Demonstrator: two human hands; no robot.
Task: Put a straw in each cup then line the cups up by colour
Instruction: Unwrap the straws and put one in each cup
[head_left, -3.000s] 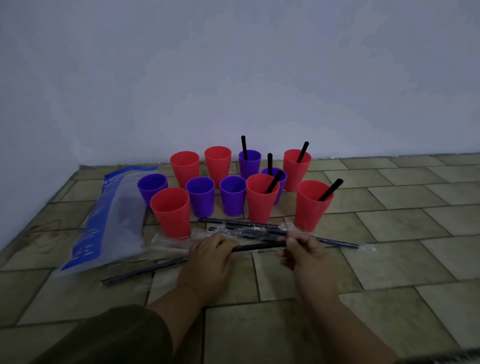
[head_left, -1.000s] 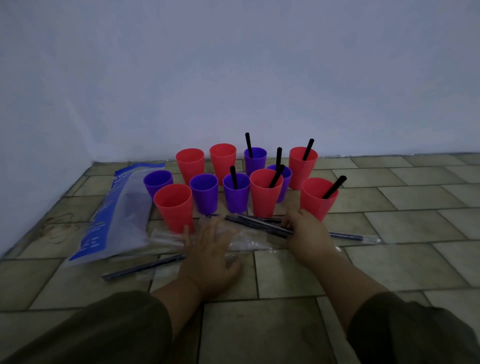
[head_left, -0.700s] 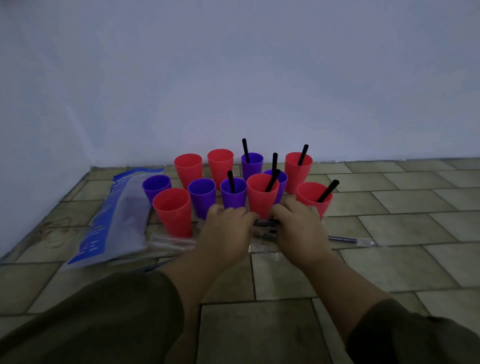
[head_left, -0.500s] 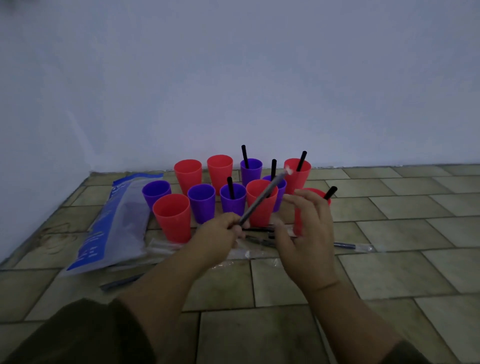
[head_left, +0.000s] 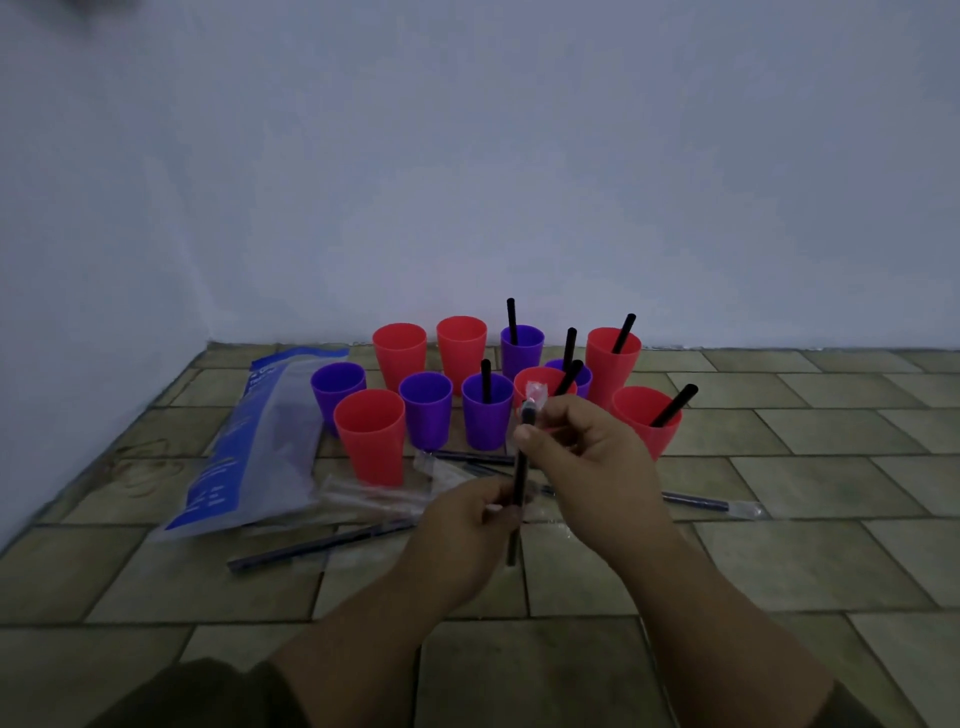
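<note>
Eleven cups stand bunched on the tiled floor close to the wall, a little above the middle of the frame. Six of them have a black straw inside:
- the rear purple cup, its straw nearly upright
- the hidden purple cup behind the hands
- the tall red cup at the back right
- the right red cup, its straw leaning to the upper right
- the middle purple cup
- the centre red cup, partly covered by the right hand

Five cups hold nothing: two red back cups, the left purple cup, the front purple cup and the front red cup.

The held straw is up off the floor at mid-frame, in front of the cups. Its long axis runs almost straight up and down the picture. The top leans slightly right and the bottom end points at the lower edge.

A clear wrapper tip sticks out at the top; I can't tell how far down the wrapper reaches. The right hand has its thumb and curled fingers pinching that top end. The left hand pinches the lower part, and the straw's tail shows below it.

A blue plastic bag lies at the left. Loose wrapped straws and empty wrappers lie around the hands.
</note>
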